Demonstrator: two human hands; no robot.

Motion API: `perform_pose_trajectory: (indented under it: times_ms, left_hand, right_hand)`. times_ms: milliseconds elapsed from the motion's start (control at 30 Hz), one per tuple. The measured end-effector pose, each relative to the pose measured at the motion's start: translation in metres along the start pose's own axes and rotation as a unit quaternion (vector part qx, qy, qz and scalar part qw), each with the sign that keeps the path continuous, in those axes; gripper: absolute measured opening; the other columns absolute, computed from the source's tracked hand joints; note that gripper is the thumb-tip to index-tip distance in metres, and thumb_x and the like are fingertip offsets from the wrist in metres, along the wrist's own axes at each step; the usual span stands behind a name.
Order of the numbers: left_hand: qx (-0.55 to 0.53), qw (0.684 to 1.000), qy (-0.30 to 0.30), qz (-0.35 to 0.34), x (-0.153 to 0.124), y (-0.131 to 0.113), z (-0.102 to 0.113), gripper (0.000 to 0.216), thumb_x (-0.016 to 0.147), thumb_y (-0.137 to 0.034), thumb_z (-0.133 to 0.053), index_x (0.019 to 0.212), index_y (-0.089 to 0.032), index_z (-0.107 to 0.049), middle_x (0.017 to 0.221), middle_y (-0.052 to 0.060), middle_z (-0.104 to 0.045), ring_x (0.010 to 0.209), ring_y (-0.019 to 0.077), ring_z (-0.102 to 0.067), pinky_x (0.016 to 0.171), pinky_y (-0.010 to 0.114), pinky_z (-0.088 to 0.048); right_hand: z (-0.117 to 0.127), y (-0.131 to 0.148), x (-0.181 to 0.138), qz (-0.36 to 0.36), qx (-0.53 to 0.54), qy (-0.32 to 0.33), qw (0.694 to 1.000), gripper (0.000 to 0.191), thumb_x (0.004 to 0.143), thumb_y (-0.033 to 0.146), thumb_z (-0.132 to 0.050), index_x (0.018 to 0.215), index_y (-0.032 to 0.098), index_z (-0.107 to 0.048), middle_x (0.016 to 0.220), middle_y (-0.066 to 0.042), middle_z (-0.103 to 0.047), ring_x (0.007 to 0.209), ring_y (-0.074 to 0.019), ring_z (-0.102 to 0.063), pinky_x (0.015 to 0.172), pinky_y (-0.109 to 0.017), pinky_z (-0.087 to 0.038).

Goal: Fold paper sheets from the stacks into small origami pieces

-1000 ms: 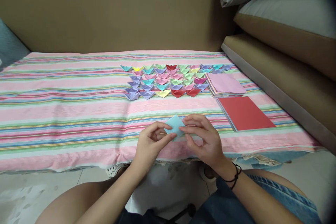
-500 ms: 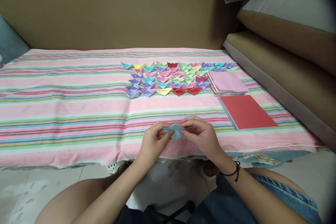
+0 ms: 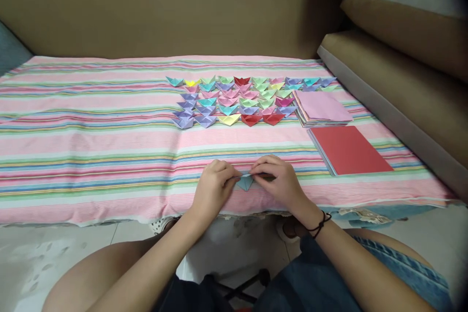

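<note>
Between my two hands is a small light-blue folded paper [image 3: 245,183], its lower part showing as a downward-pointing triangle. My left hand [image 3: 215,183] pinches its left corner between thumb and fingers. At the right corner, my right hand [image 3: 276,178] holds it in the same kind of pinch. The fingertips hide both ends of the paper. Beyond the hands, several folded paper boats in many colours stand in rows, among them a yellow boat [image 3: 229,120] and a red boat [image 3: 251,120] in the nearest row.
A striped cloth [image 3: 91,146] covers the seat. To the right lie a stack of pink-topped paper [image 3: 323,106] and a stack of red-topped paper [image 3: 353,150]. Brown cushions [image 3: 387,78] are piled at the right, and a brown backrest [image 3: 164,9] rises behind.
The paper's upper point, raised before, no longer shows; its top edge now looks nearly straight between my fingers. Both hands keep their pinch. The view has tilted slightly downward.
</note>
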State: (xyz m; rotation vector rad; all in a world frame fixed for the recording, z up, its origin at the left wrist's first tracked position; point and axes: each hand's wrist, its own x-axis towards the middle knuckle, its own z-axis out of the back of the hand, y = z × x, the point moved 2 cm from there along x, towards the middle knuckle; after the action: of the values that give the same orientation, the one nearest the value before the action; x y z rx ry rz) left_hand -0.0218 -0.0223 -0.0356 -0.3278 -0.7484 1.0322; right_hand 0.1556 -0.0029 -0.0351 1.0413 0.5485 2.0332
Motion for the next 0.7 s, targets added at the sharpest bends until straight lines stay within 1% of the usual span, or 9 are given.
perform_pose_trajectory:
  times_ms: [100,200,300,400,467,567,633,700]
  left_hand:
    - [0.022,0.999,0.016,-0.041,-0.004,-0.001,0.001,0.017,0.086,-0.014,-0.054,0.087,-0.021,-0.069,0.083,0.004,-0.066,0.078,0.0183,-0.056,0.07,0.032,-0.044]
    - [0.044,0.995,0.05,-0.071,-0.007,-0.002,0.004,0.023,0.089,-0.013,-0.048,0.095,-0.022,-0.069,0.09,0.005,-0.067,0.083,0.0198,-0.056,0.072,0.034,-0.044]
    - [0.059,0.991,0.075,-0.097,-0.011,-0.005,0.008,0.028,0.088,-0.009,-0.045,0.102,-0.02,-0.067,0.097,0.007,-0.067,0.086,0.0215,-0.055,0.073,0.036,-0.044]
    - [0.058,0.988,0.091,-0.112,-0.014,-0.007,0.012,0.032,0.087,-0.006,-0.043,0.106,-0.019,-0.064,0.104,0.009,-0.065,0.091,0.023,-0.054,0.076,0.037,-0.045]
    - [0.04,0.989,0.1,-0.098,-0.014,-0.008,0.013,0.031,0.088,-0.008,-0.042,0.107,-0.019,-0.063,0.106,0.01,-0.064,0.094,0.0231,-0.053,0.078,0.037,-0.045]
    - [-0.005,0.994,0.1,-0.048,-0.013,-0.008,0.014,0.024,0.089,-0.015,-0.047,0.106,-0.019,-0.062,0.104,0.008,-0.065,0.094,0.022,-0.054,0.082,0.037,-0.044]
    - [-0.036,0.995,0.09,-0.008,-0.011,-0.008,0.013,0.021,0.087,-0.021,-0.054,0.106,-0.02,-0.062,0.101,0.006,-0.066,0.093,0.0215,-0.055,0.082,0.036,-0.043]
    - [-0.068,0.994,0.081,0.038,-0.008,-0.009,0.011,0.021,0.084,-0.022,-0.058,0.105,-0.021,-0.063,0.098,0.006,-0.067,0.091,0.0209,-0.057,0.08,0.034,-0.044]
  right_hand:
    - [0.002,0.001,-0.004,0.047,-0.046,0.024,0.998,0.022,0.081,0.007,-0.054,0.08,0.021,-0.071,0.081,-0.005,-0.067,0.077,-0.0182,-0.061,0.067,-0.032,-0.05]
    - [0.003,0.003,-0.008,0.079,-0.089,0.046,0.992,0.024,0.085,0.009,-0.05,0.085,0.022,-0.071,0.084,-0.007,-0.067,0.079,-0.0193,-0.061,0.069,-0.034,-0.05]
    - [0.004,0.005,-0.012,0.088,-0.107,0.072,0.988,0.024,0.087,0.012,-0.049,0.089,0.023,-0.07,0.087,-0.007,-0.067,0.082,-0.0204,-0.059,0.069,-0.036,-0.05]
    - [0.006,0.006,-0.014,0.087,-0.103,0.084,0.987,0.026,0.087,0.011,-0.048,0.096,0.023,-0.069,0.093,-0.008,-0.067,0.087,-0.0218,-0.059,0.072,-0.038,-0.051]
    - [0.006,0.007,-0.015,0.079,-0.088,0.081,0.99,0.026,0.086,0.01,-0.049,0.1,0.023,-0.068,0.098,-0.009,-0.067,0.092,-0.0226,-0.059,0.076,-0.04,-0.051]
    - [0.006,0.007,-0.015,0.041,-0.046,0.058,0.996,0.026,0.083,0.01,-0.055,0.101,0.023,-0.067,0.1,-0.008,-0.067,0.095,-0.0227,-0.059,0.082,-0.041,-0.051]
    - [0.005,0.007,-0.013,0.006,-0.015,0.039,0.999,0.024,0.08,0.011,-0.059,0.099,0.024,-0.067,0.094,-0.006,-0.068,0.092,-0.0224,-0.06,0.081,-0.041,-0.051]
    - [0.004,0.007,-0.01,-0.036,0.025,0.027,0.999,0.024,0.078,0.01,-0.06,0.096,0.025,-0.068,0.087,-0.004,-0.067,0.085,-0.0208,-0.061,0.075,-0.037,-0.052]
